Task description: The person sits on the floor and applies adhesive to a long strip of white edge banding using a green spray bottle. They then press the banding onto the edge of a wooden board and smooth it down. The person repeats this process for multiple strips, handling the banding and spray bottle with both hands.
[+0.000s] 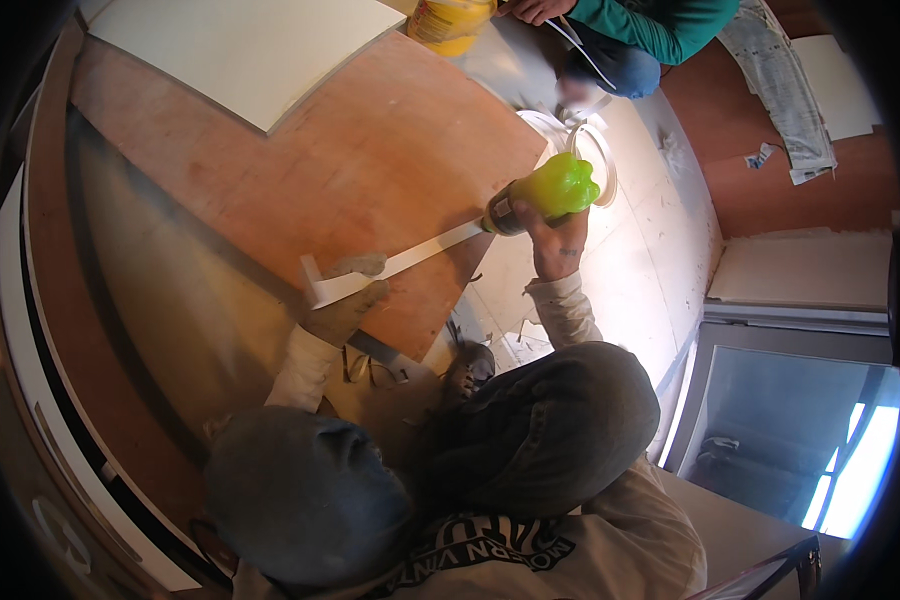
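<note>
My left hand (345,300) grips a narrow white strip (420,254) near its left end, where a short piece sticks up. My right hand (540,230) is closed round a plastic bottle (560,185) with a bright green bottom and a darker neck end, tilted with the neck down-left against the strip's far end. Beneath the strip lies a reddish-brown wooden board (420,150). Loops of white strip (602,165) lie beyond the bottle on the pale floor.
A white panel (240,50) lies on the board. At the top, a co-worker in a green sleeve (650,25) holds a white strip beside a yellow container (440,25). A glass-fronted frame (750,430) stands at lower right. My knees (540,430) are bent below my hands.
</note>
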Action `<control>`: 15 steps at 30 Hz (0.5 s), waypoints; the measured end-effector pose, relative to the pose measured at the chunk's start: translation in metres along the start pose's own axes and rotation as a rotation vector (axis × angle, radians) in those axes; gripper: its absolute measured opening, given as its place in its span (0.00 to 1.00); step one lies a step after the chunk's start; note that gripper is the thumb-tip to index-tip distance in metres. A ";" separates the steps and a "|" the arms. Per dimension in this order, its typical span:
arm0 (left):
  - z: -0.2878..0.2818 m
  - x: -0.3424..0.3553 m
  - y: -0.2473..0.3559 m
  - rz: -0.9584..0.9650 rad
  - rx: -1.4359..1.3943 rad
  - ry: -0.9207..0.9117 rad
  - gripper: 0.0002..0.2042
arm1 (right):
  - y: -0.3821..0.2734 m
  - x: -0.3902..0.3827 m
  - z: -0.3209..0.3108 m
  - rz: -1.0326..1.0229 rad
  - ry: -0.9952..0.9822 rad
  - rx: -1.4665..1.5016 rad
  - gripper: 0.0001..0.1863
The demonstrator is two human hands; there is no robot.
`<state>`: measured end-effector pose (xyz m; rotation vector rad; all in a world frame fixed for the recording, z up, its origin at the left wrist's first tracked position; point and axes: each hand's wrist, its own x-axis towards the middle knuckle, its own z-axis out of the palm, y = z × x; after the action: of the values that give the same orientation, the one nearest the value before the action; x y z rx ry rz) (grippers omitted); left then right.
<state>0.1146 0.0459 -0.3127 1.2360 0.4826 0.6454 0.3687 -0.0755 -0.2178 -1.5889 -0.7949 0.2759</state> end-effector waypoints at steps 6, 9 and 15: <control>-0.014 -0.008 0.010 -0.170 0.031 0.034 0.14 | 0.002 -0.001 0.003 -0.047 0.017 -0.137 0.29; -0.009 -0.005 0.012 -0.047 0.214 0.000 0.14 | 0.002 0.007 0.003 -0.060 0.013 -0.056 0.28; -0.009 0.000 0.007 -0.132 0.020 0.011 0.16 | -0.008 -0.032 0.038 -0.154 -0.202 -0.175 0.30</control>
<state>0.1075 0.0531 -0.3086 1.2086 0.5762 0.5371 0.3197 -0.0659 -0.2260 -1.6699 -1.1177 0.2634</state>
